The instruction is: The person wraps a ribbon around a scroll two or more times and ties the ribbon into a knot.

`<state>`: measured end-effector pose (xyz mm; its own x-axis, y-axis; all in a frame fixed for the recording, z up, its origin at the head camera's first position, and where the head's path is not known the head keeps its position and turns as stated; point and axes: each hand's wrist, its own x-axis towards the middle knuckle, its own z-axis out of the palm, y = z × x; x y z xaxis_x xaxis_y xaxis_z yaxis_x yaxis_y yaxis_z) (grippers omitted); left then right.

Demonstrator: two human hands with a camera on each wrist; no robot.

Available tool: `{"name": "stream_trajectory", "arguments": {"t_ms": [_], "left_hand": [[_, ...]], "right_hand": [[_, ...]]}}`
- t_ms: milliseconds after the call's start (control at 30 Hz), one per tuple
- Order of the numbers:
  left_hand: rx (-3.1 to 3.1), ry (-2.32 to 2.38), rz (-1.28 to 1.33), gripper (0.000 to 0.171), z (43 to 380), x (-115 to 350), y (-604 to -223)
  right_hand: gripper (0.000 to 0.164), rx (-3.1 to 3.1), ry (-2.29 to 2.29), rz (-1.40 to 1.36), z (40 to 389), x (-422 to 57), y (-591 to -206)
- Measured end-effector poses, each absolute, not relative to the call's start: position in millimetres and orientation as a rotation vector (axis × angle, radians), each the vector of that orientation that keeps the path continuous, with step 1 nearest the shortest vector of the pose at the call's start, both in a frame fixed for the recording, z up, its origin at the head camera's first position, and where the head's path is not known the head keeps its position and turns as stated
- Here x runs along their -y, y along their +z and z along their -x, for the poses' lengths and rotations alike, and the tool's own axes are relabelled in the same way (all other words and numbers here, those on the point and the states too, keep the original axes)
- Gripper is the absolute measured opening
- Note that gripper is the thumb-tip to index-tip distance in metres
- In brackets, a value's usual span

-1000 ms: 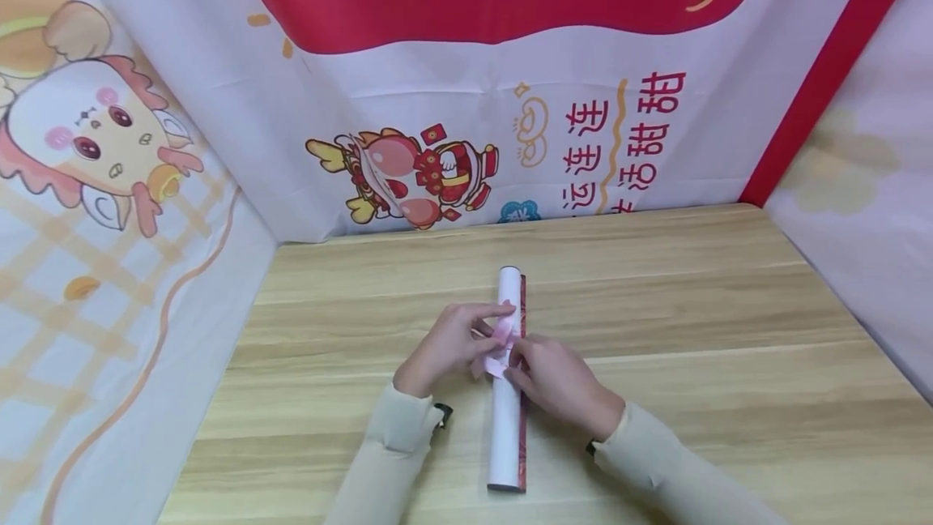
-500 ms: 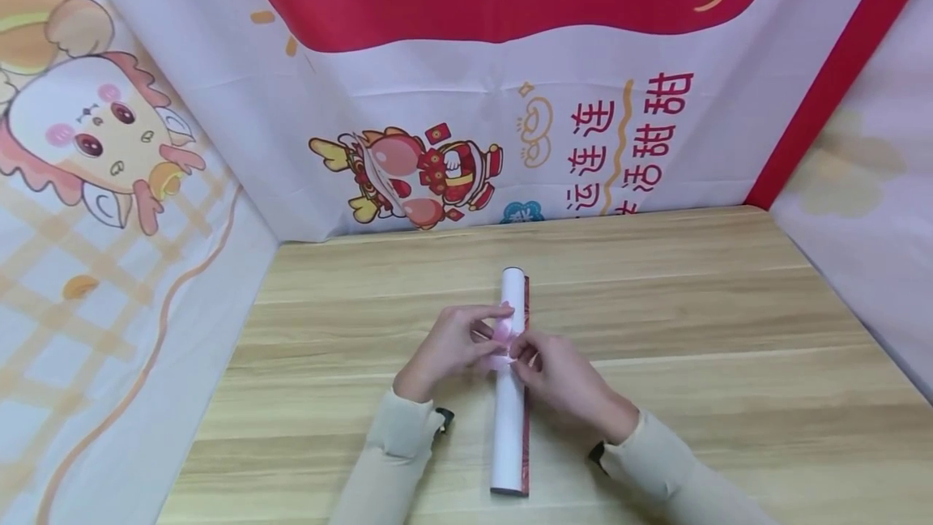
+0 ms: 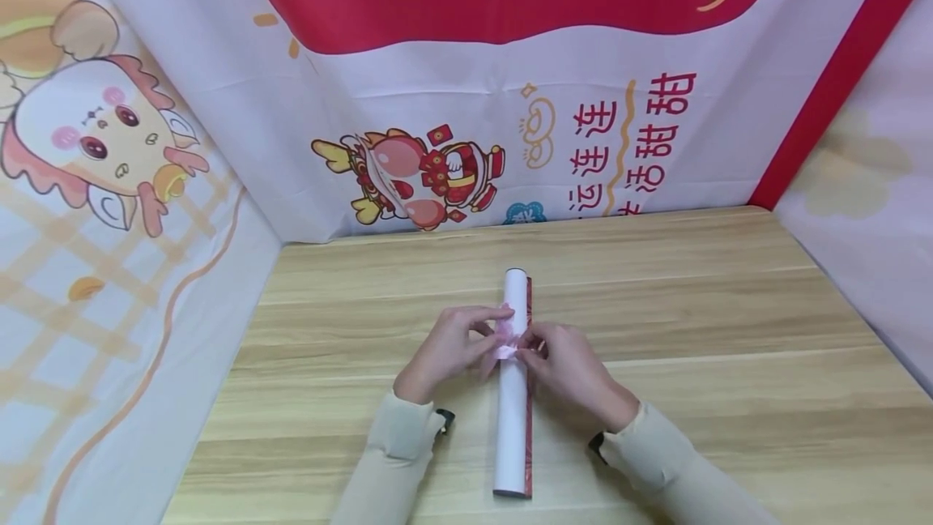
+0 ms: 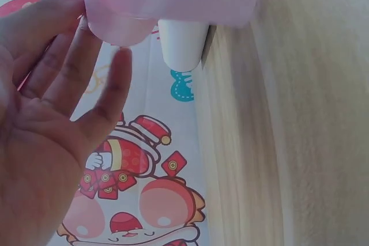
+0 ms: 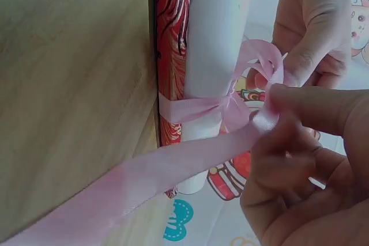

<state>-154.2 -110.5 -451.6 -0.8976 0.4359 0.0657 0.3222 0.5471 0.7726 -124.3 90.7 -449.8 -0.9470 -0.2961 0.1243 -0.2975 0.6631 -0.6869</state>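
A white roll of paper with a red patterned strip along one side lies lengthwise on the table. Pink ribbon wraps its middle and gathers in a knot with a loop on top. From the left, my left hand holds the ribbon loop between its fingertips, seen closely in the left wrist view. My right hand pinches the ribbon by the knot with thumb and fingers. In the right wrist view, a long ribbon tail runs from there to the lower left. Fingers partly hide the knot in the head view.
The wood-grain table spreads out around the roll. White cloth printed with cartoon figures and red lettering hangs behind it, with more printed cloth at both sides. Small black devices sit at both wrists.
My right hand has shifted slightly away and to the right, with the ribbon between its fingers. My left hand stays nearly in place at the loop.
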Motion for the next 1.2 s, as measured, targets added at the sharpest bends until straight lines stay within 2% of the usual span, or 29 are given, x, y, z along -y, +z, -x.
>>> {"name": "stream_trajectory", "arguments": {"t_ms": [133,400,733,1200], "left_hand": [[-2.668,1.282,-0.621,0.045,153,110,-451],[-2.663,1.295,-0.658,0.048,153,111,-453],[-2.675,1.275,-0.67,0.048,155,109,-454],[-2.825,1.179,-0.728,0.047,157,111,-455]], "right_hand": [[0.01,2.855,1.147,-0.477,128,-91,-449],[0.031,3.001,1.128,-0.407,143,-85,-448],[0.02,3.08,1.036,-0.413,151,-80,-450],[0.011,2.993,1.253,-0.444,151,-84,-455]]}}
